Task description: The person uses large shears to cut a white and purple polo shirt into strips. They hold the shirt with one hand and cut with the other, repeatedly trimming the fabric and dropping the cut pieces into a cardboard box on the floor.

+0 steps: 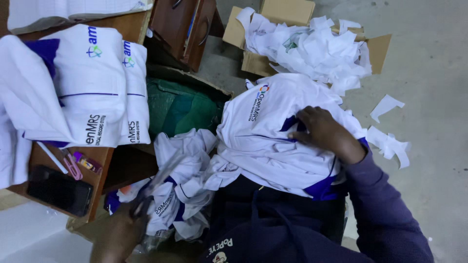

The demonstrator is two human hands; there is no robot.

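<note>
**Shirt pinned on the lap, scissors in the other hand**

Our right hand [324,132] lies flat on the white shirt [273,134] spread across our lap, fingers curled into the cloth near a blue panel. It grips a fold loosely rather than closing into a fist, and we judge it is there to keep the cloth from sliding. Our left hand [117,234], low in the picture and blurred, is closed round the handles of the scissors [158,182], whose blades point up and to the right toward the shirt; we cannot tell how far the blades stand apart. The shirt's long axis runs from the lap up toward the cardboard box [375,48] heaped with white scraps [312,48]. Folded shirts [92,87] rest on the wooden table [100,163] at the left, beside a dark phone [59,190].
</note>
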